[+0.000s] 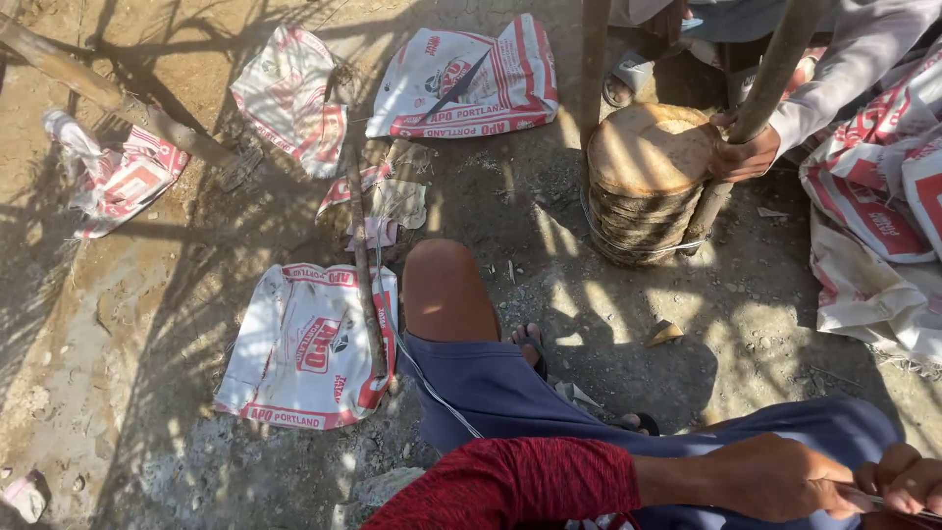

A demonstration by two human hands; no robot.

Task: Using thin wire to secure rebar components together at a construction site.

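My left hand, at the end of a red sleeve, is closed on a thin pale strip at the bottom right. My right hand grips the same strip just to the right, partly cut off by the frame edge. Both hands sit above my lap in blue shorts, with my bare knee raised ahead. The strip's full length is hidden.
Another person's hand grips a slanted pole beside a wire-bound stack of round flat discs. Empty white-and-red sacks lie on the dirt ground, with more farther off. A long stick lies across them.
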